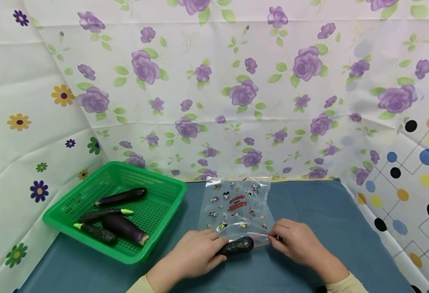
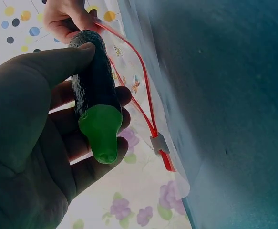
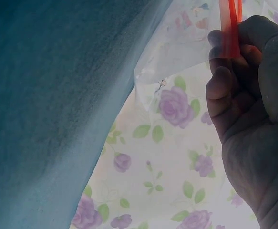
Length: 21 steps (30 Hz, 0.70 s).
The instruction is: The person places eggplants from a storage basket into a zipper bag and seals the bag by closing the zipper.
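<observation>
My left hand (image 1: 199,250) grips a dark, bumpy cucumber (image 1: 239,246) with a bright green end, thumb along one side and fingers round the other. The cucumber's dark tip lies at the mouth of a clear printed zip bag (image 1: 236,203), which is spread flat on the cloth. In the left wrist view, the bag's red zip strip (image 2: 146,81) parts into two lines, with a pale slider (image 2: 159,143) near one end. My right hand (image 1: 291,240) pinches the other end of the strip at the bag's corner, holding the mouth apart.
A green basket (image 1: 163,240) stands at the left with two eggplants (image 1: 124,228) and two dark cucumbers (image 1: 96,232) in it. Blue cloth (image 1: 309,203) covers the table. Flower-printed sheets (image 1: 214,101) hang behind and at the sides.
</observation>
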Tool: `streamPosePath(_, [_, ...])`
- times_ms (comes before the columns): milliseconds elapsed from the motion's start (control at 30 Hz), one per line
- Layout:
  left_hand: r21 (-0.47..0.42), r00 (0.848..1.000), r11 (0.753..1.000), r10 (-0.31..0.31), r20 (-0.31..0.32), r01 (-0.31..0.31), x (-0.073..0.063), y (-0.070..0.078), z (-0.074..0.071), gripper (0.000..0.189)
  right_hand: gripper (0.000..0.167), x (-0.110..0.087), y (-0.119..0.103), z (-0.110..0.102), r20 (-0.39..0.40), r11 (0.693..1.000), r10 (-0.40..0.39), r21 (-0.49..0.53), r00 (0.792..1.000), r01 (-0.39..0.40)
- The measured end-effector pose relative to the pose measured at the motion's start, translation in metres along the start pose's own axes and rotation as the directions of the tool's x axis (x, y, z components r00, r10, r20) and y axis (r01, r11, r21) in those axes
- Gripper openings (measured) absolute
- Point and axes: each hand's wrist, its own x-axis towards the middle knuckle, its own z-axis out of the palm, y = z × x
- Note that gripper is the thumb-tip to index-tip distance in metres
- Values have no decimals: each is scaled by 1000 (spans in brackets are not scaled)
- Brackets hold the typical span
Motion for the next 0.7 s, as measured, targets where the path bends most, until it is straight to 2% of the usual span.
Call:
streamPosePath(167, [8, 1000, 1000, -24, 14, 24, 0, 1, 2, 32, 27, 0, 0, 0, 0, 1000, -2, 4, 1000, 2])
streamPosePath(467, [17, 996, 997, -78, -43, 79, -1, 1, 2, 24, 25, 1, -1, -1, 2, 1000, 3, 5, 1000, -3])
streamPosePath(567, [12, 997, 998, -63, -40, 64, -1, 1, 2, 24, 25, 1, 0, -1, 1, 1000, 0, 5, 1000, 0])
streamPosePath(700, [23, 1000, 1000, -7, -29, 8, -1, 1, 2, 27, 26, 0, 1, 0, -2, 1000, 0, 0, 1000, 0])
